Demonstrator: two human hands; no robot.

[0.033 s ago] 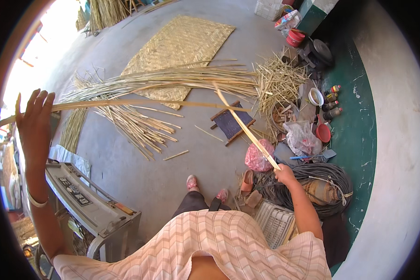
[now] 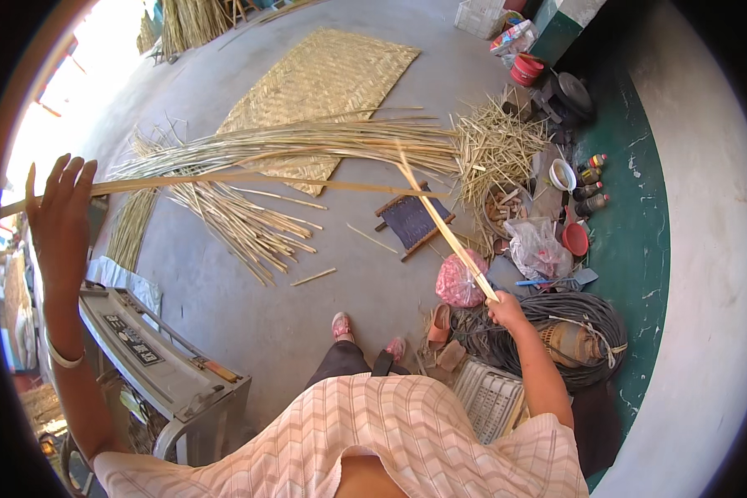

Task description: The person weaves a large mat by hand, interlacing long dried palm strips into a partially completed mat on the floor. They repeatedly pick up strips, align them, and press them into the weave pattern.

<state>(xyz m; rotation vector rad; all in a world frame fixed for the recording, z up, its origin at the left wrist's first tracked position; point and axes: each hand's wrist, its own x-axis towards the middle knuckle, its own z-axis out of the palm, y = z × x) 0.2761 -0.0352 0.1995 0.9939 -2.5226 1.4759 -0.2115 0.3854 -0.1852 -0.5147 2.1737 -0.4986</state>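
Note:
My left hand (image 2: pixel 61 203) is raised at the far left, fingers stretched upward. A long, thin reed strip (image 2: pixel 249 178) passes behind it, apparently pinched by the hidden thumb. The strip runs right across the view. My right hand (image 2: pixel 506 309) is closed round the lower end of a pale bunch of split reed strips (image 2: pixel 451 239), which slants up and away to the left. Near its upper part, this bunch crosses the long strip; whether they touch or join I cannot tell.
Long reeds (image 2: pixel 290 141) lie over a woven mat (image 2: pixel 332 70), beside shorter reeds (image 2: pixel 232 220) and scraps (image 2: pixel 498 149). A low dark-seated stool (image 2: pixel 415 220) stands ahead. Right are a pink bag (image 2: pixel 459 280), coiled cable (image 2: pixel 589 311) and crate (image 2: pixel 490 394); a grey machine (image 2: pixel 158 349) stands left.
The long strip's right end has slid slightly right. The tip of the bunch in my right hand has also swung a little right. Both hands stay nearly in place.

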